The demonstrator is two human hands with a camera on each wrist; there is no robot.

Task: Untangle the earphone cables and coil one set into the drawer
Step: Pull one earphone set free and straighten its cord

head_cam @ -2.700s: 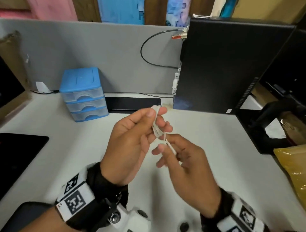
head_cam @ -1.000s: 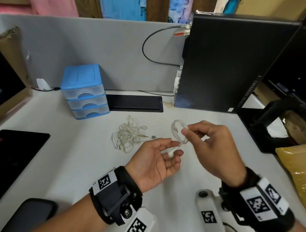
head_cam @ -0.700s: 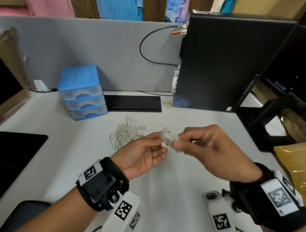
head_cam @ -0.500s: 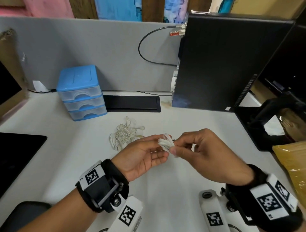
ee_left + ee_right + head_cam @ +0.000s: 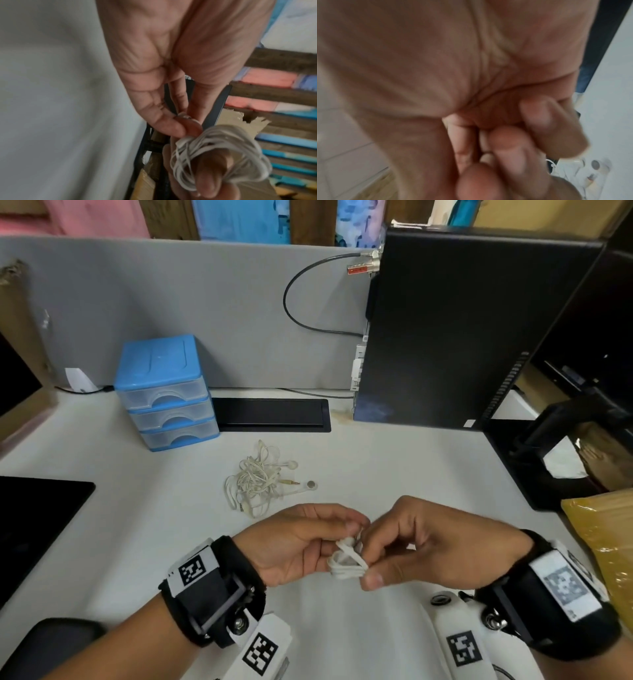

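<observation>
A small coil of white earphone cable (image 5: 347, 561) hangs between both hands above the desk's near middle. My left hand (image 5: 301, 546) pinches one side of it. My right hand (image 5: 404, 546) holds the other side, thumb under the coil. In the left wrist view the coiled cable (image 5: 221, 152) loops round a finger of the other hand. A second, cream-coloured earphone set (image 5: 260, 479) lies tangled on the desk beyond the hands. The blue drawer unit (image 5: 164, 392) stands at the back left, all its drawers closed.
A black computer tower (image 5: 462, 337) stands at the back right, a black cable tray (image 5: 270, 414) beside the drawers. A dark pad (image 5: 34, 518) lies at the left, a yellow packet (image 5: 606, 529) and a black stand (image 5: 555, 440) at the right.
The loose white loop held up by the right hand has been gathered into a tight coil. Both hands have come together on it and moved nearer to me.
</observation>
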